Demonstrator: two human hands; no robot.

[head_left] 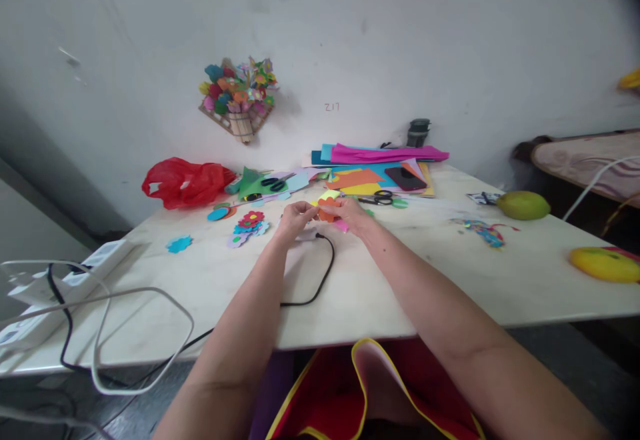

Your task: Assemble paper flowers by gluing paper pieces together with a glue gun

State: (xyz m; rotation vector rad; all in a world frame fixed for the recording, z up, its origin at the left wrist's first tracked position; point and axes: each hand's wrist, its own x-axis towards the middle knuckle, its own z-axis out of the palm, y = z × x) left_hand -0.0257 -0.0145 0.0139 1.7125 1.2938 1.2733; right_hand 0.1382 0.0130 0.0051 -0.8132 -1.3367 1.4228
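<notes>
Over the middle of the table, an orange paper flower point(327, 211) is held up between my two hands. My right hand point(351, 215) pinches its right side. From the other side, the closed fingers of my left hand point(297, 220) meet its left edge; what lies between those fingertips is too small to make out fully. Behind the flower a yellow piece point(331, 195) shows, and a pink piece point(342, 225) lies below my right hand. To the left lies a cluster of layered flowers, topped by a red flower point(251, 219). A separate blue flower point(179, 244) rests further left.
Black scissors point(383, 197) and another pair of scissors point(276, 183) lie behind my hands. Coloured sheets point(355, 179), a phone point(405, 179) and a red plastic bag point(185, 183) stand further back. A black cable point(330, 267) loops beneath my hands; power strips point(95, 270) sit left, mangoes point(524, 205) right.
</notes>
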